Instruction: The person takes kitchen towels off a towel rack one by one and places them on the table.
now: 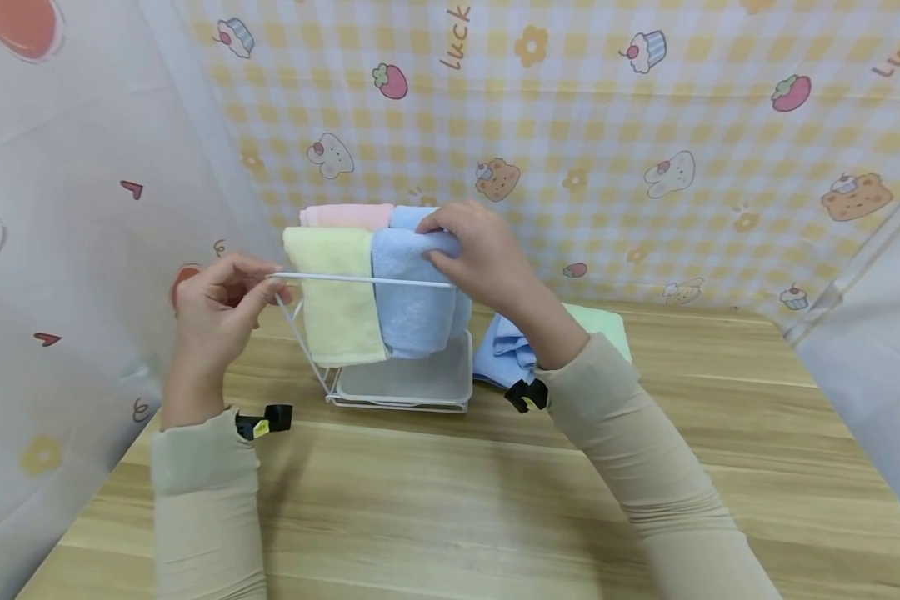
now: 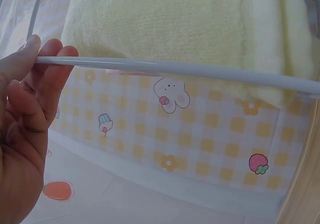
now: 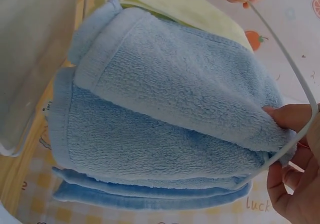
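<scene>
A white wire towel rack [image 1: 330, 276] stands on the table with small towels draped over its bars. My left hand [image 1: 213, 312] pinches the front bar at its left corner between thumb and fingers, as the left wrist view also shows [image 2: 30, 114]. At the upper right of the rack, my right hand [image 1: 483, 250] pinches the top of a light blue towel [image 1: 416, 312]. In the right wrist view, this towel [image 3: 185, 84] hangs beside another blue one. A pale yellow towel [image 1: 341, 317] hangs to its left. Behind are a pink towel [image 1: 348, 217] and more blue cloth.
A shallow whitish tray [image 1: 405, 381] sits in the rack's base. To the right, partly behind my right forearm, lie a folded blue cloth [image 1: 501, 354] and a pale green one [image 1: 603, 323]. A patterned curtain [image 1: 570, 125] closes off the back of the wooden table [image 1: 420, 508].
</scene>
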Demonstrator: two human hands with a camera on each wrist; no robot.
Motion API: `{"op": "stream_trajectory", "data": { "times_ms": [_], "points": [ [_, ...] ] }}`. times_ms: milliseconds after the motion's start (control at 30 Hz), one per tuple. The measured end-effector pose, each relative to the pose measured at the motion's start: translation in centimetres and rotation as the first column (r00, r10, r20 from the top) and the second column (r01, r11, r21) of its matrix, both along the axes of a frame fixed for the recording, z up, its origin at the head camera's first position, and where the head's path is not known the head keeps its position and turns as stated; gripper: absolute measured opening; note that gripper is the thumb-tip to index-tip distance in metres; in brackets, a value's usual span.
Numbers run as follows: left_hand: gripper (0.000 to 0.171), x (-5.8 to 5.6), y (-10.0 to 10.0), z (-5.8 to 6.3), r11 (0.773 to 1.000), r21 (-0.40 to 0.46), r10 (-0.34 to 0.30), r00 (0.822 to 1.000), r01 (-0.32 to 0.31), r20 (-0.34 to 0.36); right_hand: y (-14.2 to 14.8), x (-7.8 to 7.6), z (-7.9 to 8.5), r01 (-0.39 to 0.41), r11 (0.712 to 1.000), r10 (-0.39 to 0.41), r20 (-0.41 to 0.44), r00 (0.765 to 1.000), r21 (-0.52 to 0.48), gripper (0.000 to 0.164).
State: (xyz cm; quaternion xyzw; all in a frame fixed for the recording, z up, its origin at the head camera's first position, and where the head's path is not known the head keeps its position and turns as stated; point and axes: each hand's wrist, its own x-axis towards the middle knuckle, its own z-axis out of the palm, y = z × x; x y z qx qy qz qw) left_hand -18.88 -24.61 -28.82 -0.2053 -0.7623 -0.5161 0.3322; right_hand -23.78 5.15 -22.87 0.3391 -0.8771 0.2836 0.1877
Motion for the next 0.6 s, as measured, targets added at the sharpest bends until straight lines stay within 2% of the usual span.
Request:
{"op": "stream_trajectory", "data": {
  "times_ms": [133,233,600],
  "points": [
    [0.006,0.0,-0.2,0.0,1.0,0.007,-0.014,1.0,0.014,-0.009,0.0,-0.1,-0.3,-0.02,0.999,0.018,-0.05,0.999,-0.048,0.02],
    [0.006,0.0,-0.2,0.0,1.0,0.016,-0.017,1.0,0.017,-0.007,0.0,-0.2,-0.5,-0.052,0.992,0.043,-0.069,0.997,-0.119,0.019],
    [0.005,0.0,-0.3,0.1,1.0,0.01,-0.013,1.0,0.013,-0.012,0.1,-0.6,-1.1,-0.162,0.935,0.131,-0.117,0.985,-0.316,0.017]
  ]
}}
